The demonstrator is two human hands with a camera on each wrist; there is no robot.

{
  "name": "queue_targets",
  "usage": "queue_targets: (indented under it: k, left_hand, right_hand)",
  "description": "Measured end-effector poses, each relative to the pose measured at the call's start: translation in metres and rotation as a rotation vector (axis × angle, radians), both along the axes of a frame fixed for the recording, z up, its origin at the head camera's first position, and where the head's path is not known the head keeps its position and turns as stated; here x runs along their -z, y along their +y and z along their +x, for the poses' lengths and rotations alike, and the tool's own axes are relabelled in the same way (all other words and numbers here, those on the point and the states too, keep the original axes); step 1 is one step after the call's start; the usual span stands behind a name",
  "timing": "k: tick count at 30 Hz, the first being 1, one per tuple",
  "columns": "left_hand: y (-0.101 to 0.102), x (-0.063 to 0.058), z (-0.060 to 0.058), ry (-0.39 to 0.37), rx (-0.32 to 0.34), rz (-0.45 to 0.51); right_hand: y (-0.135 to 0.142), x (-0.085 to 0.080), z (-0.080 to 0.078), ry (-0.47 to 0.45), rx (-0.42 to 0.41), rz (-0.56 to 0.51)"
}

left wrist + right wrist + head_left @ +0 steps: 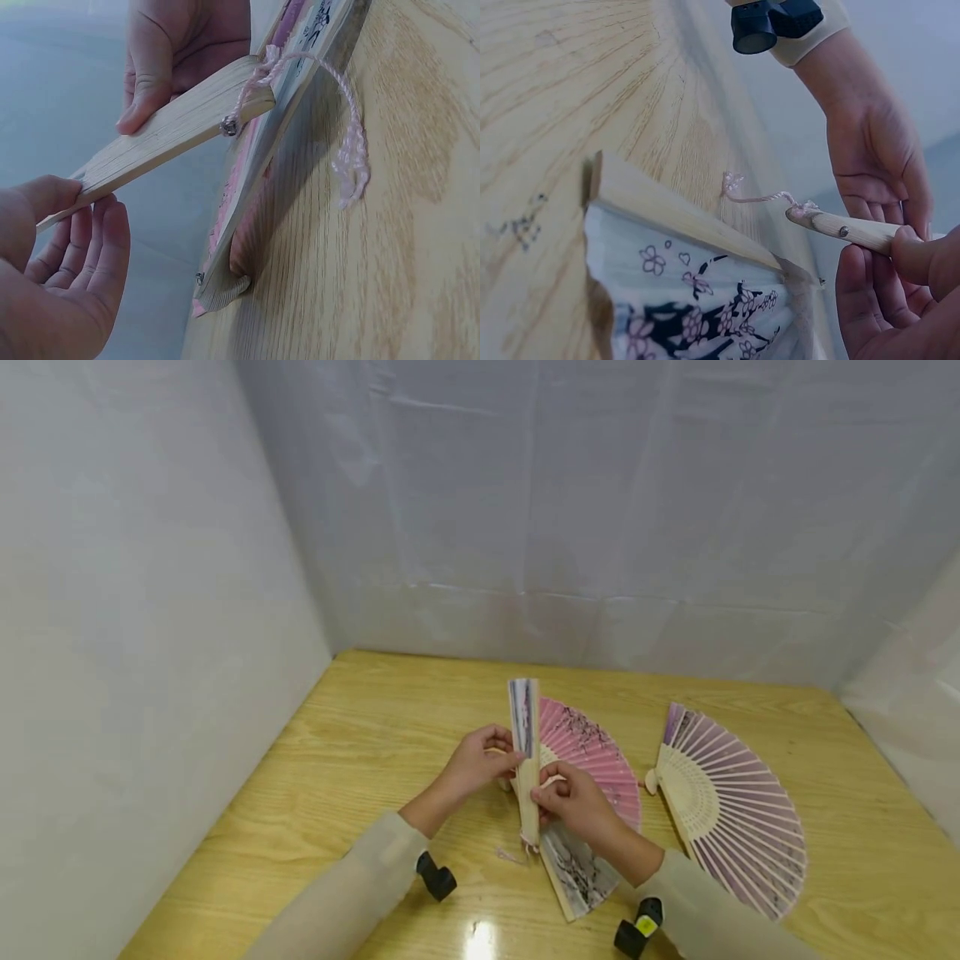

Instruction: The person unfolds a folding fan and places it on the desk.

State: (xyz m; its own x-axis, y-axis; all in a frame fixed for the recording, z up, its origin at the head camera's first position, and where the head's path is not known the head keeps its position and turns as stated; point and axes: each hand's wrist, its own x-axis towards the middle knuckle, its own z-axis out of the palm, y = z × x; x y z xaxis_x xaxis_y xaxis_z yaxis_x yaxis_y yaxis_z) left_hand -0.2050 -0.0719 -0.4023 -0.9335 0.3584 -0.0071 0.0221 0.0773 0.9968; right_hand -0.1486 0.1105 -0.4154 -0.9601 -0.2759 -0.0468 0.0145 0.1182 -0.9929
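Note:
Both hands hold a folded hand fan (527, 777) upright above the table, its ribs together and a printed strip showing near the top. My left hand (483, 755) pinches its left side between thumb and fingers. Lower on the right side, my right hand (573, 799) pinches the ribs. A pink cord (351, 142) hangs from the fan's riveted end. Behind the hands lies a spread pink fan (592, 752) with dark branches. A white fan (697, 300) with a blossom print is partly spread below the right hand, which hides some of it.
A spread purple fan (738, 810) lies on the wooden table (375, 718) to the right. White sheeting (465, 527) stands behind the table and along its sides. Black wrist cameras (435, 875) sit at both sleeves.

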Motion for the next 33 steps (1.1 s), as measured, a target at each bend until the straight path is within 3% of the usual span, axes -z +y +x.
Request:
queue_targets:
  k: [8,12,33]
  left_hand:
    - [0.0006,0.0005,-0.0008,0.053,-0.066,-0.044]
    - [0.0006,0.0012,-0.0015,0.044,-0.075,-0.021]
    - [0.0014,0.0020,0.0007,-0.018,0.047,0.018]
  right_hand:
    - [0.0027,0.0030,-0.0018,-0.035,0.029,-0.068]
    - [0.0052,0.0037,-0.0040,-0.049,0.051,-0.075]
    - [0.0032,0.0000,-0.0094,-0.076,0.232,-0.128]
